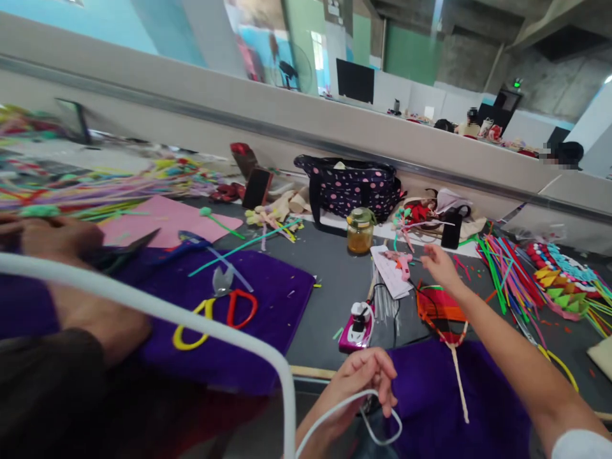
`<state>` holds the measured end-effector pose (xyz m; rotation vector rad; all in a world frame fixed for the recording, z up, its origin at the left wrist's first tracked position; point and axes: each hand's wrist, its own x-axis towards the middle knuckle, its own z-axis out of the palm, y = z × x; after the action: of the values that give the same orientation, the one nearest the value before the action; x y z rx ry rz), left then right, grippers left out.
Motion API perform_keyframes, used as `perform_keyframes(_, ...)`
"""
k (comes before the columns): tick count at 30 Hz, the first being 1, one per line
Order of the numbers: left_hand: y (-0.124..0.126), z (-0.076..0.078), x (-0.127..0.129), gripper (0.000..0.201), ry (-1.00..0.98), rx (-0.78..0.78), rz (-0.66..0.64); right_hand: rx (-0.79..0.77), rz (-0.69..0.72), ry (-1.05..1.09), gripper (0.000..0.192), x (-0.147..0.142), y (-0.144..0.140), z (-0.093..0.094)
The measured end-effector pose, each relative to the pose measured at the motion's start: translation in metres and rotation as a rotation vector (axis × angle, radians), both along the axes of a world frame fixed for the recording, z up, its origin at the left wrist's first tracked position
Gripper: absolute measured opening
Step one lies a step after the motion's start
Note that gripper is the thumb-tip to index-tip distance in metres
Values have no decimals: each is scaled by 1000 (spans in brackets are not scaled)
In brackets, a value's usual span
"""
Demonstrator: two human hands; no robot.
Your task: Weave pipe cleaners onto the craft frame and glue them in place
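Observation:
My right hand [442, 271] reaches over the table, fingers loosely bent and apart, with nothing visible in them. It is just right of a pink glue gun [404, 264] lying on a sheet of paper [394, 280]. Below that arm rests an orange-red piece [442, 306] with a pale wrapped outline and stem, partly over a purple cloth [421, 376]. By the table's front edge, my left hand [358, 379] is half curled, holding nothing I can see. A thin white cord [396, 430] loops across in front of it.
At left, a co-worker's hand [62, 239] is beside dark scissors [129, 248]. Red-and-yellow-handled scissors [243, 309] lie on purple cloth. A magenta power strip [356, 341], a jar [359, 233], a dotted bag [351, 188] and coloured pipe cleaners [511, 274] stand around. A white tube [191, 312] crosses the foreground.

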<state>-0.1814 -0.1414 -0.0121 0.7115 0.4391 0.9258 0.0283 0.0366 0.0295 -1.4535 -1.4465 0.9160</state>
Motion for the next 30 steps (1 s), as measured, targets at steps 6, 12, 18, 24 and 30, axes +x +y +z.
perform_keyframes(6,8,-9,31,36,-37,-29,-138,61,-60,-775,16,58,-140,-42)
perform_keyframes(12,18,-14,66,30,177,62,-201,13,-179,-562,36,62,-175,-103)
perform_keyframes(18,47,-29,96,16,1260,708,376,135,-260,-292,31,68,-163,-94)
perform_keyframes(24,61,-33,110,17,1488,828,420,265,-318,-317,31,82,-159,-83)
perform_keyframes(30,72,-41,91,16,1307,735,578,294,-446,-122,36,125,-139,-63)
